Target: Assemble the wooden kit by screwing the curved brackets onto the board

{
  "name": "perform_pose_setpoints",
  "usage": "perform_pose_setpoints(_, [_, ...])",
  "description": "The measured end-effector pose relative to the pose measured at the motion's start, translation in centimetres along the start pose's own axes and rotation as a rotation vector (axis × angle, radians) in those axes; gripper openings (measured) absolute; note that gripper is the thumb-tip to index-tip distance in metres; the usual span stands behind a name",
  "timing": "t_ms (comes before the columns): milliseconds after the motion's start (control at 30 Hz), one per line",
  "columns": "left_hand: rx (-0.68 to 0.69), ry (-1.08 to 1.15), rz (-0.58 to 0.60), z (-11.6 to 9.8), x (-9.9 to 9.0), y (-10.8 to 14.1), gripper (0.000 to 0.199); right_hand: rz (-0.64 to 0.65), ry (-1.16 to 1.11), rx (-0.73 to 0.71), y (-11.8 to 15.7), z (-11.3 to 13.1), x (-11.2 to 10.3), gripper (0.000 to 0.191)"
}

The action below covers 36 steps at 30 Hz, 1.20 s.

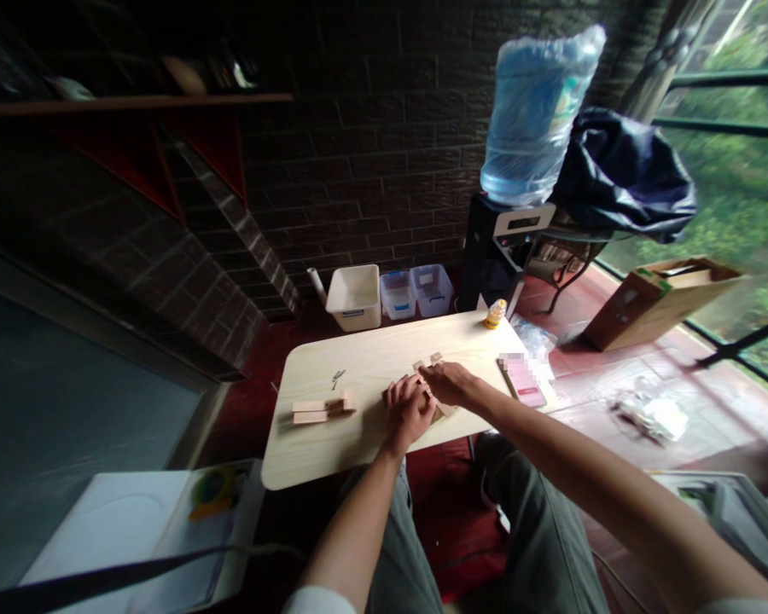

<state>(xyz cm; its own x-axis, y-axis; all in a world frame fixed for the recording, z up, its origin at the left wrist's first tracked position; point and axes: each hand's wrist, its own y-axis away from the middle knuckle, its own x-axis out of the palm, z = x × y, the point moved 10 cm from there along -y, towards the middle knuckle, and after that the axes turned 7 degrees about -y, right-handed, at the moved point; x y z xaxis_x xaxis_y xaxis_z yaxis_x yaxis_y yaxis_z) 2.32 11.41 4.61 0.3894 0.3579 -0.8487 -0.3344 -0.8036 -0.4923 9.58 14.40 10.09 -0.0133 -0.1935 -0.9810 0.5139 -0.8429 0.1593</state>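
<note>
My left hand (410, 411) rests on a light wooden piece near the front edge of the pale table (307, 452), its fingers spread a little and pressing down. Right beside it, my right hand (448, 384) is closed, fingertips close to the left hand's fingers; what it pinches is too small to make out. Part of the wooden piece (446, 409) shows under and right of the hands. Small wooden bits (436, 357) lie just beyond them. On the left of the table sit wooden blocks (311, 412), with small dark metal parts (338, 376) behind them.
A yellow-capped bottle (495, 314) stands at the table's back right corner, a pink booklet (523, 380) near the right edge. Behind the table are a white bin (354, 297), clear plastic boxes (431, 290) and a water dispenser (492, 256). A cardboard box (646, 303) stands at right.
</note>
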Motion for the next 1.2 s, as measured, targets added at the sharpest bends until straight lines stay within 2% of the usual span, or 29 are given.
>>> perform_pose_setpoints(167, [-0.015, 0.011, 0.011, 0.2, 0.1, 0.0, 0.028, 0.021, -0.017, 0.025, -0.1, 0.5, -0.4, 0.042])
perform_pose_setpoints(433, [0.002, 0.007, -0.010, -0.1, -0.3, -0.1, 0.023, 0.074, -0.012, -0.013, -0.2, -0.5, -0.5, 0.041])
perform_pose_setpoints(933, [0.018, 0.008, 0.008, -0.1, -0.2, -0.1, 0.025, 0.066, 0.003, -0.043, -0.4, -0.5, 0.2, 0.043])
perform_pose_setpoints(1200, [0.004, 0.006, 0.012, 0.0, 0.2, -0.1, 0.024, 0.066, -0.037, -0.003, -0.7, -0.5, -0.5, 0.041])
